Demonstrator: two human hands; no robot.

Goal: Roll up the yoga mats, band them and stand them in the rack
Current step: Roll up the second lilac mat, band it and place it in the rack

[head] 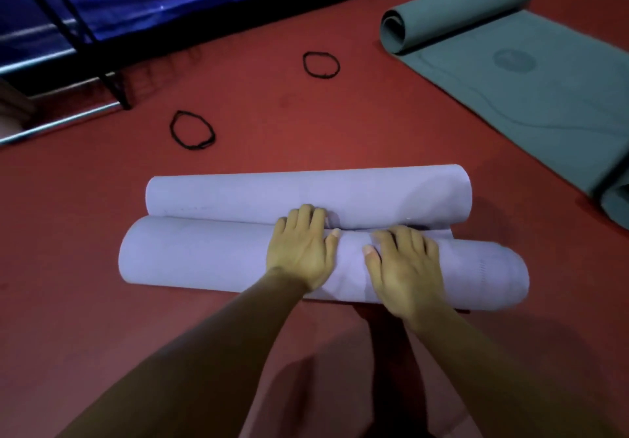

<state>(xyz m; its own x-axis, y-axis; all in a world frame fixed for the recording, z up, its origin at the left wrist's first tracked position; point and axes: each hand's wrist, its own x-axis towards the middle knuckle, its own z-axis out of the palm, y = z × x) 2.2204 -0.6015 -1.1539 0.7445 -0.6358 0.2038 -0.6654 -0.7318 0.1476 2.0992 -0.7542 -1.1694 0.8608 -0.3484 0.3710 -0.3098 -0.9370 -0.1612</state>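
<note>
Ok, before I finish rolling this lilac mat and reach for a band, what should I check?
1. Hands on the lilac mat: ok; left hand and right hand press on its near roll.
2. One single roll: not ok; the far end curls into a second roll against the near one.
3. Band ready: ok; near band lies free on the floor beyond the mat.
4. Spare band for the green mat: ok; far band lies free.
5. Where to stand it: cannot tell; only metal bars show at the left.

Two mats [204, 257], two bands [194, 147]
</note>
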